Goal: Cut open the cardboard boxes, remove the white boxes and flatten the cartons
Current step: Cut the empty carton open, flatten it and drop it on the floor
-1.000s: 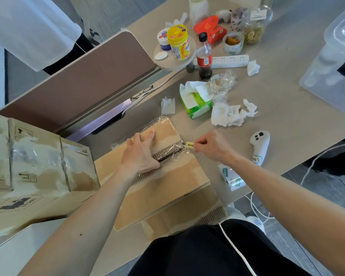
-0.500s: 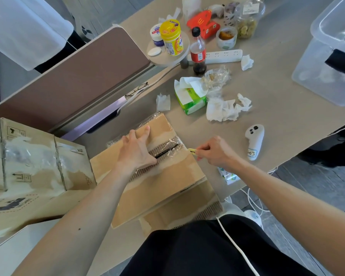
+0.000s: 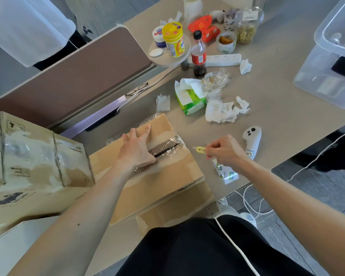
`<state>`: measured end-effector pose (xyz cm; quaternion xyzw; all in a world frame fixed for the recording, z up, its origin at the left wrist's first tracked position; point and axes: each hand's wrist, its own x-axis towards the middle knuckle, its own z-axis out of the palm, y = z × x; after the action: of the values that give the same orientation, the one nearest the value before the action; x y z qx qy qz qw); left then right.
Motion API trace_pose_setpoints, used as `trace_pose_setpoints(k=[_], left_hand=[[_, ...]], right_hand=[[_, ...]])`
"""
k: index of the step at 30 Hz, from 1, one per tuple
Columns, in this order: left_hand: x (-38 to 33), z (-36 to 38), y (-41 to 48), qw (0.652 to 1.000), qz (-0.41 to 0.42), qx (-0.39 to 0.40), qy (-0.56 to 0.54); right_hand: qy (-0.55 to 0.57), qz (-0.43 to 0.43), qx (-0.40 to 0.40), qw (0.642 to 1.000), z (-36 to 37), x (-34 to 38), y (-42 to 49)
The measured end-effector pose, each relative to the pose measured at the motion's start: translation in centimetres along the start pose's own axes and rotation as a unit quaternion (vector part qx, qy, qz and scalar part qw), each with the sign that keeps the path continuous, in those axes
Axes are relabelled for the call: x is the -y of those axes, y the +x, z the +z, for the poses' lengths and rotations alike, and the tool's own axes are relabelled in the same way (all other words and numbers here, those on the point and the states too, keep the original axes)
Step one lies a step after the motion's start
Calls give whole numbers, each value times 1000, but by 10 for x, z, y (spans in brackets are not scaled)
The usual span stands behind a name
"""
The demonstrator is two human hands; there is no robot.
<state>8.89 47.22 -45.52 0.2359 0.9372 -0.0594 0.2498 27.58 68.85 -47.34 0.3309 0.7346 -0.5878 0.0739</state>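
The table (image 3: pixel 267 120) carries everything, and the cardboard box (image 3: pixel 157 186) in front of you is the marker for the rest. It sits at the table's near edge, and its near end reaches past that edge toward your lap. Its top seam is split into a dark gap between two corrugated flap edges, with crinkled clear tape lying over it.

Left of the box, touching its left side, stands a larger carton (image 3: pixel 28 166) wrapped in tape and string. Far to the box's right, at the table's far corner, is a clear plastic bin (image 3: pixel 327 72).

Your left arm comes in over the box's near left corner. Your left hand (image 3: pixel 135 148) lies flat on the lid, fingers straight and spread toward the far flap, with the heel of the palm pressing beside the seam; it grips nothing.

Your right arm reaches in from the right, forearm off the table. Your right hand (image 3: pixel 225 152) hovers just off the right end of the seam, clear of the box, fingers curled round a small yellow cutter (image 3: pixel 200 150) whose tip points at the box.

Beyond the box lies a green tissue pack (image 3: pixel 189 100). To the box's right, past your right hand, lies a white controller (image 3: pixel 252 140).
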Motion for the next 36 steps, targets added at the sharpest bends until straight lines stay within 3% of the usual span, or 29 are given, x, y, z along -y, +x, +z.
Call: trace_pose_setpoints(k=[5,11,13,16,21,25,27,32,36], left_hand=[[9,0,-2,996,12,21,-89],[16,11,-27,941,66,-136,-304],[15,17,-39,909,66,-140,-387],[18,25,-55,816,65,-60,-571],[36,41,-80,720,84,-41,-687],[57,54,-99,650,82,-84,-750],[69,58,-106,631,62,-120,-764],[104,68,-111,612,-24,-179,-770],[136,73,-110,619,-106,-222,-746]], right_hand=[[72,4,-43,997,-1,8,2],[101,6,12,995,40,46,0],[132,9,45,990,57,59,-2],[177,21,108,978,83,76,-6],[176,32,172,969,136,103,-17],[119,19,202,972,173,115,-23],[86,2,209,974,190,121,-24],[-20,-54,214,975,223,127,-21],[-202,-193,159,947,235,118,-11]])
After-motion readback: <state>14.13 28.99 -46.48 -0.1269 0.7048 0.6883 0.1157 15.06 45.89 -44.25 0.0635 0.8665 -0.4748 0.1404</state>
